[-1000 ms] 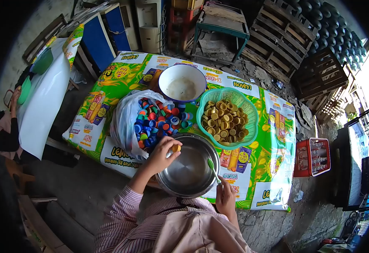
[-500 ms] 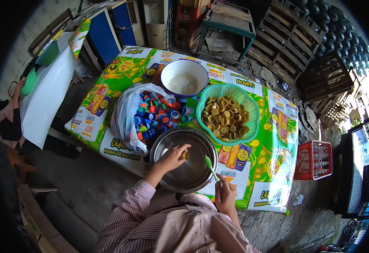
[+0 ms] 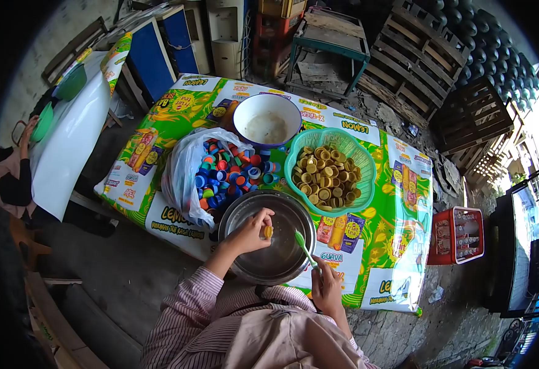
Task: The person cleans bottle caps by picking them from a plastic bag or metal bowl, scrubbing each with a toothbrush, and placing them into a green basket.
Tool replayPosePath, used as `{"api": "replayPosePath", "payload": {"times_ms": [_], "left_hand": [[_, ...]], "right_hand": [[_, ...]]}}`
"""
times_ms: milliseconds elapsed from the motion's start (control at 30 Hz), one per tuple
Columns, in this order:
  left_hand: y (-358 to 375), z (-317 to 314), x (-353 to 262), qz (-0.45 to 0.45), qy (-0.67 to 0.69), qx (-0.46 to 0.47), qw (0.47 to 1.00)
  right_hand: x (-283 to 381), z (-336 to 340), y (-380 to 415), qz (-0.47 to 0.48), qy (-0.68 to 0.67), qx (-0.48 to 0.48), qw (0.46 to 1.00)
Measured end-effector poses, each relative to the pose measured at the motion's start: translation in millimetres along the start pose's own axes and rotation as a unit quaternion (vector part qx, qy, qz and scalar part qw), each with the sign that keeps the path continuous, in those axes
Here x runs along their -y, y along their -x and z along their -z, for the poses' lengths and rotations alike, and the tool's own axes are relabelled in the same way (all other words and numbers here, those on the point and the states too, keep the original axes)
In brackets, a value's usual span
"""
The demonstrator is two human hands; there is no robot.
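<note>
Over the steel bowl (image 3: 245,270), my left hand (image 3: 252,234) pinches a yellow cap (image 3: 268,232) between its fingers. My right hand (image 3: 327,284) grips a green and white brush (image 3: 304,248) by the handle, its head above the bowl's right side. Behind the bowl, a turquoise basket (image 3: 368,157) holds many yellow caps (image 3: 328,178). Red, blue and green caps (image 3: 229,175) spill from a clear plastic bag (image 3: 180,172) at the left. A white basin (image 3: 266,106) with a dark rim stands at the back, some cloudy liquid in it.
A patterned cover (image 3: 140,126) lies over the table. A red crate (image 3: 443,237) of bottles stands on the floor at the right. Wooden pallets (image 3: 414,55) and a small metal-framed table (image 3: 337,31) are behind. Another person's hand (image 3: 29,130) touches a green bowl (image 3: 43,122) at far left.
The yellow cap has turned in my left hand and now shows more on edge. The brush head has shifted slightly left and down. The whole view has moved a little.
</note>
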State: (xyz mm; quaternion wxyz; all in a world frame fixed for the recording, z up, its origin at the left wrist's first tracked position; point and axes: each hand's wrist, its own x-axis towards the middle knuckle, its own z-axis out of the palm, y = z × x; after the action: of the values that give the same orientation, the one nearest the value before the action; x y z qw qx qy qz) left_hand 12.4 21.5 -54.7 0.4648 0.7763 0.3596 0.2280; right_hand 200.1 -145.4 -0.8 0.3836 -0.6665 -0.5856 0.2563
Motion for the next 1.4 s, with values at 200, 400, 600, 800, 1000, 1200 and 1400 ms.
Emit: {"api": "replayPosePath", "payload": {"times_ms": [200, 400, 600, 800, 1000, 1200, 1400], "left_hand": [[5.6, 2.1, -5.7, -0.037, -0.027, -0.080, 0.996], [16.6, -3.0, -29.2, 0.007, -0.003, -0.132, 0.991], [21.5, -5.3, -26.9, 0.021, 0.013, -0.152, 0.988], [21.7, -3.2, -34.4, 0.023, 0.056, -0.183, 0.981], [23.5, -4.2, -15.1, 0.075, 0.263, -0.062, 0.960], [29.5, -1.4, -25.3, 0.168, 0.495, -0.027, 0.852], [30.1, -6.6, -16.0, 0.160, 0.486, -0.034, 0.858]], "right_hand": [[-7.2, -6.4, -12.6, -0.036, 0.023, 0.028, 0.999], [8.5, -24.7, -18.5, 0.013, -0.005, 0.052, 0.999], [9.3, -25.5, -30.3, -0.024, 0.069, 0.102, 0.992], [0.2, -24.5, -23.1, 0.004, 0.021, 0.096, 0.995], [2.7, -30.5, -19.3, -0.011, -0.066, 0.090, 0.994], [4.5, -33.8, -22.0, -0.021, -0.080, 0.083, 0.993], [8.7, -34.2, -19.5, 0.010, -0.060, 0.102, 0.993]]}}
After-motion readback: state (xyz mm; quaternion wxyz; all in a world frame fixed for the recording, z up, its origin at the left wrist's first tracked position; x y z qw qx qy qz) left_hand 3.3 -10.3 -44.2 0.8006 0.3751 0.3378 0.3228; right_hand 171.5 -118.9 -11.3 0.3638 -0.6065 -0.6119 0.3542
